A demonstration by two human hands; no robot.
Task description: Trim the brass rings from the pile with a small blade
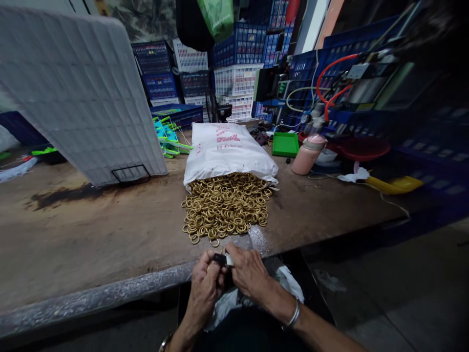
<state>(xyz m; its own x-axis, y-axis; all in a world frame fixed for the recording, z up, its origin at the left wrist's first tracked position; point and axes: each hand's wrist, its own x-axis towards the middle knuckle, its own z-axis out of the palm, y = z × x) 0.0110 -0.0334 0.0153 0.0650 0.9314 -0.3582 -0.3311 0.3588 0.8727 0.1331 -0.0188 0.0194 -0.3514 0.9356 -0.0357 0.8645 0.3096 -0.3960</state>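
Note:
At the table's near edge, my left hand (205,275) and my right hand (246,270) are close together. A small black-and-white tool (221,259) sits between them, with the fingers of my right hand closed around its pale end. My left fingers are pinched by its black end; a hint of brass colour shows there, but what they hold is mostly hidden. Just beyond my hands, a heap of brass rings (227,205) spills from the mouth of a white woven sack (230,146) with red print.
The wooden table (110,244) has a plastic-wrapped front edge. On the left stands a tall white quilted panel (91,98), with green and blue plastic pieces (170,137) behind. To the right are a green tray (286,144), a pink bottle (309,154) and a red dish (364,148). Stacked crates (240,80) fill the back.

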